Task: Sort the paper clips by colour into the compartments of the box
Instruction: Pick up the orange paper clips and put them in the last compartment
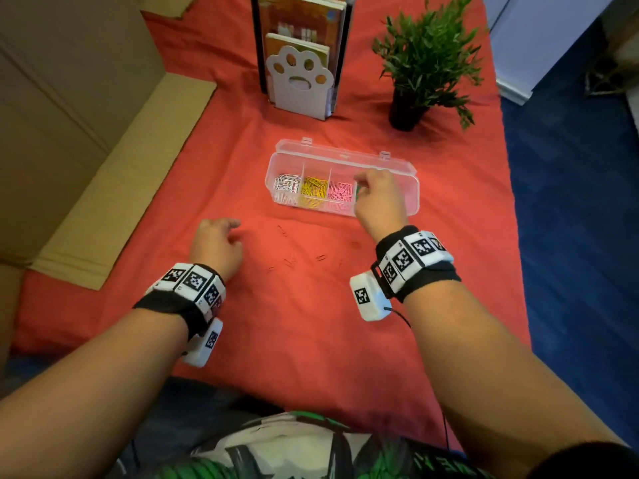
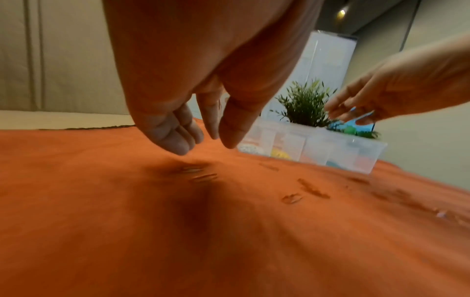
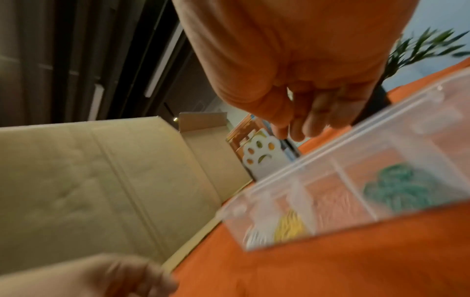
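A clear compartment box [image 1: 345, 157] lies open on the red cloth. It holds white clips [image 1: 287, 186], yellow clips [image 1: 314, 191] and pink clips [image 1: 340, 195]; the green clips [image 3: 396, 186] show in the right wrist view. My right hand [image 1: 375, 188] hovers over the green compartment with loose fingers [image 2: 356, 115] and nothing visible in them. My left hand [image 1: 221, 236] hangs just above the cloth at the left, its fingers [image 2: 178, 144] relaxed and empty. Several red clips [image 1: 320, 258] lie scattered on the cloth between my hands, two [image 2: 203, 176] under the left fingertips.
A white paw-shaped book stand [image 1: 301, 81] and a potted plant [image 1: 425, 63] stand behind the box. Cardboard [image 1: 86, 167] flanks the cloth on the left. The cloth ends at the right against blue floor [image 1: 570, 202].
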`<state>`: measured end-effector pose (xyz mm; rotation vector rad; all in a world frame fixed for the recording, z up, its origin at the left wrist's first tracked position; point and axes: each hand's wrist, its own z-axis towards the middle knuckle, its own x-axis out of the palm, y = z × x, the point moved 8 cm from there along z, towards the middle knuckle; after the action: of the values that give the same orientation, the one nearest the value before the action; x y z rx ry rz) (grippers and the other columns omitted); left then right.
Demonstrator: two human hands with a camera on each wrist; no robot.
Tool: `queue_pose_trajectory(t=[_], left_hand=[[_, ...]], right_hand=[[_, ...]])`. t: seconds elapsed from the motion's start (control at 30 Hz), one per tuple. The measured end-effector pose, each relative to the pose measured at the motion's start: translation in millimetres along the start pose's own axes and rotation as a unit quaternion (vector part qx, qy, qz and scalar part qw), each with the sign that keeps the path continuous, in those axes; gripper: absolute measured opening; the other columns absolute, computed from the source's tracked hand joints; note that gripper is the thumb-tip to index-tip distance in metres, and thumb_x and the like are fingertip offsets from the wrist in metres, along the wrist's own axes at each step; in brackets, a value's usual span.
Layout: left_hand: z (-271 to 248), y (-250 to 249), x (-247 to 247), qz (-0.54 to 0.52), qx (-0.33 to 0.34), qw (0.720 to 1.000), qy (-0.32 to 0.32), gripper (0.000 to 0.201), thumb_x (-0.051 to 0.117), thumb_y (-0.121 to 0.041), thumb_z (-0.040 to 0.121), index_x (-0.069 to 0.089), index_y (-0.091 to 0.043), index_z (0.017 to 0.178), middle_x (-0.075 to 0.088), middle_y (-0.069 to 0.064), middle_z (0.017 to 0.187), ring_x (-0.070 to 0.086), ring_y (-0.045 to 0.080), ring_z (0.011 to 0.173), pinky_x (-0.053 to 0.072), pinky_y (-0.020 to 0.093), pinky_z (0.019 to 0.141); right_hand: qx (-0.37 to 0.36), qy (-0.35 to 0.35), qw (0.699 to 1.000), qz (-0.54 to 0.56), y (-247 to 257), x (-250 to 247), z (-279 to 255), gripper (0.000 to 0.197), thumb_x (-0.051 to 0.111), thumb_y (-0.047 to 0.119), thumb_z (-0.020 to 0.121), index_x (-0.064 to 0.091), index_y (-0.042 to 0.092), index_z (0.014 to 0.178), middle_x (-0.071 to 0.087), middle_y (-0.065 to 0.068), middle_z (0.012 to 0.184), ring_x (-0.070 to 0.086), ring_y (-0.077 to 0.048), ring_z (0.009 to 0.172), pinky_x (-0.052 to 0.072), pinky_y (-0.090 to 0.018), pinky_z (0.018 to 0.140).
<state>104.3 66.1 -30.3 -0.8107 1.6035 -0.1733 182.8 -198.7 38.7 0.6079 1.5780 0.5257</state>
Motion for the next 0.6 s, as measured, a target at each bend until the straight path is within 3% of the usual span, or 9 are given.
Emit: queue_pose_trajectory(t=[0.13,0.23,0.43,0.6], left_hand=[[0,11,1,0.060,0.025,0.998,0.006,0.038,0.063,-0.007,0.078,0.063,-0.009,0.116,0.057,0.022,0.110,0.056,0.037,0.102,0.040,0.034,0.097],[2,12,4,0.076,0.035,0.996,0.007,0.038,0.065,-0.008,0.078,0.063,-0.008,0.116,0.056,0.022,0.111,0.055,0.037,0.105,0.040,0.034,0.097],[5,5,5,0.061,0.059,0.996,0.004,0.030,0.064,-0.011,0.080,0.067,-0.009,0.109,0.062,0.018,0.103,0.060,0.034,0.096,0.043,0.030,0.088],[6,4,13,0.097,0.065,0.992,0.039,0.027,0.066,-0.010,0.078,0.067,-0.007,0.105,0.062,0.019,0.105,0.059,0.035,0.098,0.046,0.035,0.088]], right_hand=[[-0.038,0.101,0.992,-0.061,-1,51,-30,0.030,0.044,-0.005,0.083,0.067,0.007,0.098,0.059,-0.015,0.108,0.057,-0.028,0.100,0.043,-0.028,0.087],[-0.057,0.173,0.974,-0.132,-12,88,-52,0.022,0.050,0.003,0.083,0.065,0.006,0.098,0.055,-0.016,0.105,0.055,-0.033,0.100,0.046,-0.033,0.085],[-0.115,0.143,0.955,-0.232,-15,109,-74,0.023,0.044,-0.004,0.079,0.050,0.006,0.099,0.052,-0.015,0.101,0.048,-0.033,0.095,0.044,-0.041,0.079],[-0.076,0.174,0.955,-0.228,-11,114,-62,0.025,0.042,0.001,0.082,0.051,0.002,0.105,0.053,-0.019,0.109,0.051,-0.037,0.102,0.043,-0.042,0.090]])
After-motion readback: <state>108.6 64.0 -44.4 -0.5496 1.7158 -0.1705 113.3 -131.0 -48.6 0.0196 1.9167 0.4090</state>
